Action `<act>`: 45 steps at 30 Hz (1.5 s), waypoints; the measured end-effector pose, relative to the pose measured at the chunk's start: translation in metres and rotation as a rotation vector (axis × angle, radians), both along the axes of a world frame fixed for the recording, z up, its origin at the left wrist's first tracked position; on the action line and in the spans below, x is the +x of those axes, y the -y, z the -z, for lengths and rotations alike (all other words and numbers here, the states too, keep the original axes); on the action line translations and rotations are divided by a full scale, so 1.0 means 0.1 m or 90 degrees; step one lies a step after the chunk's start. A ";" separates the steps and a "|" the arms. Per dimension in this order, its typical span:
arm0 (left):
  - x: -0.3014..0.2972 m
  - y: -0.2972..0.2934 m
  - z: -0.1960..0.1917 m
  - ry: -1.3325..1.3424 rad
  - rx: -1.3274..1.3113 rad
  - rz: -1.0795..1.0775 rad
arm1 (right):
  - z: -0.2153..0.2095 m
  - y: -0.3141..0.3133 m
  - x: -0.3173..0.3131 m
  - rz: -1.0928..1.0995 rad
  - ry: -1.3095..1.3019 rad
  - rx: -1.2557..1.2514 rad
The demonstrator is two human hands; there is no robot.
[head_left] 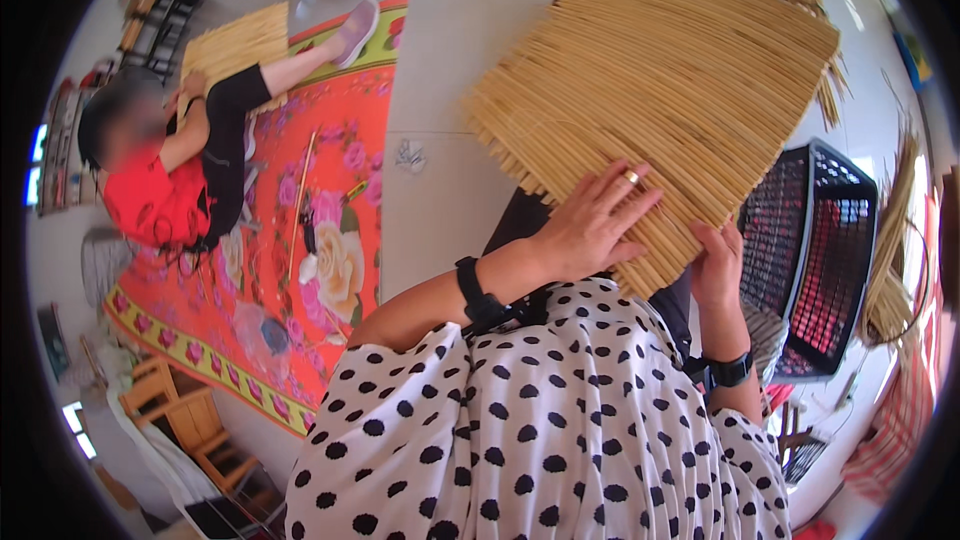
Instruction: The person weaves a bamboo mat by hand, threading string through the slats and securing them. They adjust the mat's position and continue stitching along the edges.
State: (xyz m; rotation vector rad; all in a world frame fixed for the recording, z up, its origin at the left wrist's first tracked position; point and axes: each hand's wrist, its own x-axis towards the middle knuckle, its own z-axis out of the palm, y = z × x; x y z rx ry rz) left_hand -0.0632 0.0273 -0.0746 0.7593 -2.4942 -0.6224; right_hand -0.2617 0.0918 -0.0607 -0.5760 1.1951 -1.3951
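Note:
A large straw mat (650, 80), made of many thin yellow stalks laid side by side, rests slanted across my lap and reaches away from me. Its near left edge is ragged with uneven stalk ends. My left hand (595, 220) lies flat on the mat's near part, fingers stretched out, a ring on one of them. At the near right edge, my right hand (717, 265) grips the mat, thumb on top and the other fingers partly hidden at the rim. Both wrists carry black bands.
A black plastic crate (835, 260) stands at my right, with bundles of straw (895, 240) beyond it. At left, a person in red (160, 195) sits on a red floral cloth (345, 190) handling another straw mat (235, 45). A wooden chair (190, 420) stands at lower left.

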 end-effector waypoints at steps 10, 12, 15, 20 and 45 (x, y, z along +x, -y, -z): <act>1.78 0.98 1.22 -0.038 0.194 -0.565 | -0.20 0.24 -0.50 0.054 -0.037 0.057; 2.37 0.99 1.76 0.233 0.275 -0.561 | -0.20 0.25 -0.65 0.015 -0.040 0.041; 2.76 0.95 2.31 0.430 0.338 -0.486 | -0.02 0.11 -0.90 0.019 -0.238 -0.012; 2.75 1.18 2.53 0.542 0.476 -0.532 | -0.18 0.07 -0.84 0.065 -0.354 0.037; 1.83 1.39 0.23 -0.156 0.298 -0.379 | -0.26 0.38 -0.40 0.053 -0.081 0.060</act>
